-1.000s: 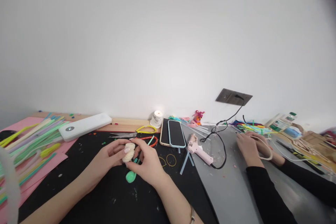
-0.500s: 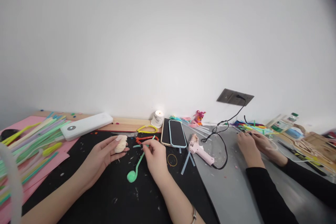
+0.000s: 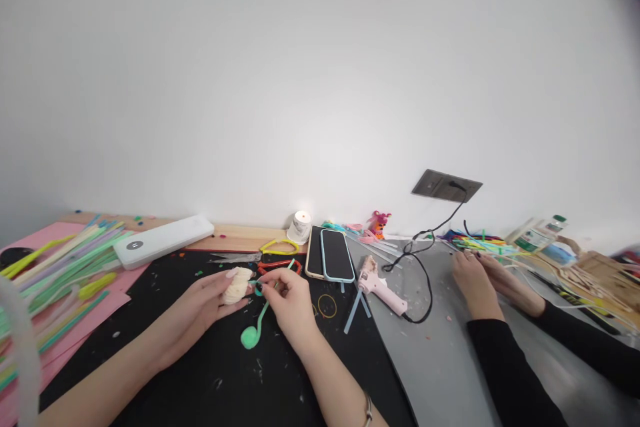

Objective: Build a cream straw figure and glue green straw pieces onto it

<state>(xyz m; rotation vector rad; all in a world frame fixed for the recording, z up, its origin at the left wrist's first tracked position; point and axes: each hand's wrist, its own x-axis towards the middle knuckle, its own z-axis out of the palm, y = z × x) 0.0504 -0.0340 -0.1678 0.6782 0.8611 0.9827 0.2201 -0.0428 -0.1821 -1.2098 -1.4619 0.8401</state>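
Between the thumb and fingers of my left hand (image 3: 210, 295) is a cream, fuzzy coiled piece (image 3: 237, 285), which looks wound from pipe cleaner. My right hand (image 3: 290, 300) is closed in a pinch on a short green pipe cleaner (image 3: 254, 283). The far end of that short piece reaches the cream coil's right side; whether it goes in, I cannot tell. Under my right hand, a longer green pipe cleaner (image 3: 262, 320) with a round coiled end lies on the black mat (image 3: 235, 387). My fingers hide part of it.
Behind my hands lie scissors (image 3: 235, 257), red-handled pliers (image 3: 293, 265) and two phones (image 3: 337, 255). A pink glue gun (image 3: 383, 290) with a black cord lies to the right. Pipe cleaners (image 3: 75, 260) pile up at left. A co-worker's hands (image 3: 480, 283) work at right.
My right hand has moved slightly left, bringing the short green pipe cleaner up to the cream coil. My left hand has shifted slightly right with the coil.
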